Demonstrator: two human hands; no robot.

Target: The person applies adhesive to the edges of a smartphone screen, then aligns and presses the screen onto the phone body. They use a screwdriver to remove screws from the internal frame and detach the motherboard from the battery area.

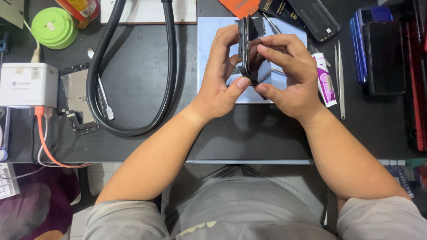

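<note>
Two hands meet above the dark table and its pale blue mat: left hand at nine o'clock, right hand at three, both pinching an upright opened phone edge-on; tweezers lie at three o'clock.

Phone frame between hands: dark plastic, glossy edge. Mat beneath: pale blue, matt, smooth. Hose left: black rubber, slight sheen. Tweezers right: bright bare metal. Charger box far left: white plastic. Desk: matt dark.
</note>
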